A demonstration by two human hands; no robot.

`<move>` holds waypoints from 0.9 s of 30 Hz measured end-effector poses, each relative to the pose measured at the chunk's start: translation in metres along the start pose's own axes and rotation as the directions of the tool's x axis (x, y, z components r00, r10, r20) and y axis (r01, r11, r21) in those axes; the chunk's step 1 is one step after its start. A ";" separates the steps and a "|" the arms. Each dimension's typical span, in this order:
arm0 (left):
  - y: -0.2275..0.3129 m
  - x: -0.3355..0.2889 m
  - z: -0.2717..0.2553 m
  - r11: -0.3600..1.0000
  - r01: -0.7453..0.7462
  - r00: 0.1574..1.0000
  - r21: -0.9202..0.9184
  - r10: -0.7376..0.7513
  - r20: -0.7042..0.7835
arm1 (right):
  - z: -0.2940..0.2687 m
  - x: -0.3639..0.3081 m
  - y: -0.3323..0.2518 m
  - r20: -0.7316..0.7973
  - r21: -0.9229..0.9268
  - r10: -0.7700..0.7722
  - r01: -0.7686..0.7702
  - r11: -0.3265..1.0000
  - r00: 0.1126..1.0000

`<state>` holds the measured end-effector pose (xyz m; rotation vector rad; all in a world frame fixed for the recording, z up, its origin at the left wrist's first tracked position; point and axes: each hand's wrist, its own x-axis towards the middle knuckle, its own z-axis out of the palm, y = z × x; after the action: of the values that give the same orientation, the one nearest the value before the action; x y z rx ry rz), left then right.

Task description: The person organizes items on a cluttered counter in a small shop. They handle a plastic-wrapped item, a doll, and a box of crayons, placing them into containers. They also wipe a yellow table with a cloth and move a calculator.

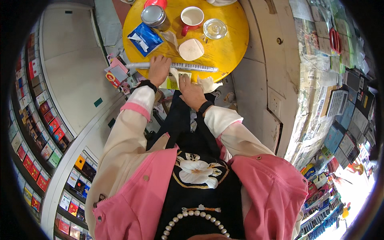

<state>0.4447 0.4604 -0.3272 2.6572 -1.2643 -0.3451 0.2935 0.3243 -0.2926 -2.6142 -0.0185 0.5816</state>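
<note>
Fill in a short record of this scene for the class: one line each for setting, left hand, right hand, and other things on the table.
Setting: round yellow table in a small shop
Left hand: pressing a long clear ruler flat near the table's front edge
Right hand: on white paper at that edge
Also on table: red cup, metal tin, glass lid, blue packet, round paper piece

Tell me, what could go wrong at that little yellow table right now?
The left hand presses on a long ruler near the round table's front edge, and the right hand holds pale paper that hangs over that edge; a slip could send paper or ruler to the floor. The red cup and the glass lid sit close behind, so a quick reach might knock them.
</note>
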 end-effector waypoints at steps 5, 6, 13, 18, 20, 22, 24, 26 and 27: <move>-0.001 -0.036 -0.027 0.994 0.101 0.995 -0.047 -0.100 0.022 | 0.039 0.028 0.006 -0.229 -0.245 -0.030 -0.028 0.969 0.973; -0.004 -0.047 -0.032 0.988 0.136 0.991 -0.068 -0.135 0.025 | 0.041 0.031 0.010 -0.231 -0.253 -0.009 -0.051 0.966 0.973; -0.025 -0.205 -0.048 0.861 0.420 0.907 -0.287 -0.407 0.108 | 0.016 -0.001 0.011 0.122 0.228 0.170 -0.194 0.954 0.978; -0.102 -0.314 -0.024 0.411 0.715 0.529 -0.566 -0.847 0.052 | 0.016 0.019 -0.060 0.000 0.853 -0.139 0.073 0.517 0.990; -0.157 -0.324 -0.022 0.402 0.802 0.335 -0.441 -0.915 -0.224 | 0.018 0.043 -0.102 -0.175 0.845 -0.196 0.249 0.472 0.965; -0.191 -0.320 -0.032 0.443 0.870 0.336 -0.215 -0.854 -0.398 | 0.013 0.055 -0.113 -0.182 0.826 -0.241 0.281 0.489 0.953; -0.209 -0.281 -0.036 0.429 0.843 0.300 -0.326 -0.876 -0.378 | 0.006 0.054 -0.109 -0.128 0.818 -0.232 0.235 0.526 0.964; -0.207 -0.221 -0.038 0.405 0.716 0.332 -0.569 -0.914 -0.233 | -0.001 0.041 -0.082 -0.023 0.800 -0.162 0.115 0.588 0.986; -0.195 -0.189 -0.039 0.442 0.708 0.390 -0.551 -0.895 -0.217 | -0.004 0.032 -0.065 -0.003 0.762 -0.059 0.041 0.647 0.998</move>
<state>0.4843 0.7317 -0.3157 2.5281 0.3732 0.0090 0.3298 0.3838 -0.2735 -1.7605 0.1245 0.4579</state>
